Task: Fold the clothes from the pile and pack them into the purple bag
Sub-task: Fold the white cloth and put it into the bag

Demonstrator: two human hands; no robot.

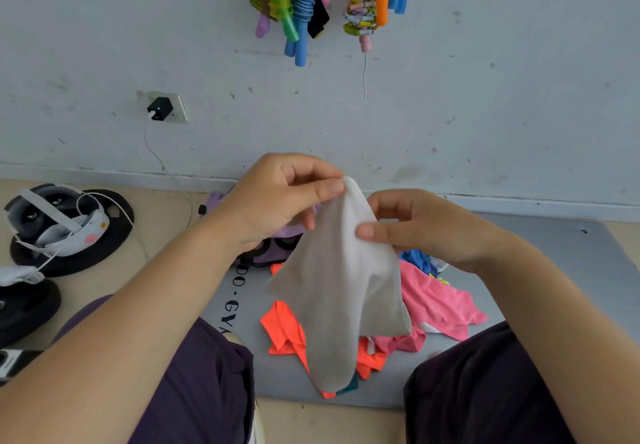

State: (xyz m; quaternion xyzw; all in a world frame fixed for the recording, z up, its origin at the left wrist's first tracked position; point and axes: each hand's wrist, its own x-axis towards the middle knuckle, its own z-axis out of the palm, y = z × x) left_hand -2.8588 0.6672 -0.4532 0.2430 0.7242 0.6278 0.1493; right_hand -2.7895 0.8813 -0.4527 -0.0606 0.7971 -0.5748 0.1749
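White garment [341, 291] hangs in the air above the pile [408, 308], lifted clear over a grey mat [540, 235] on the floor. It droops in a loose cone, top edge bunched, lower end just reaching the orange and pink clothes beneath. Purple bag [277, 246] sits behind it, against the wall, mostly hidden by the left forearm.

Step in hand, by judgement: finding the edges before the first fold. To do it well, the hands should work apart along the top hem until the cloth hangs flat, then lay it on bare mat beside the pile, not on top of it.

Left hand [277, 201] pinches the topmost tip between thumb and forefinger, wrist raised, other fingers curled. Right hand [415, 227] sits just beside and lower, thumb pressed on the front of the cloth, fingers behind it. Both forearms reach in over the person's dark-clothed knees.
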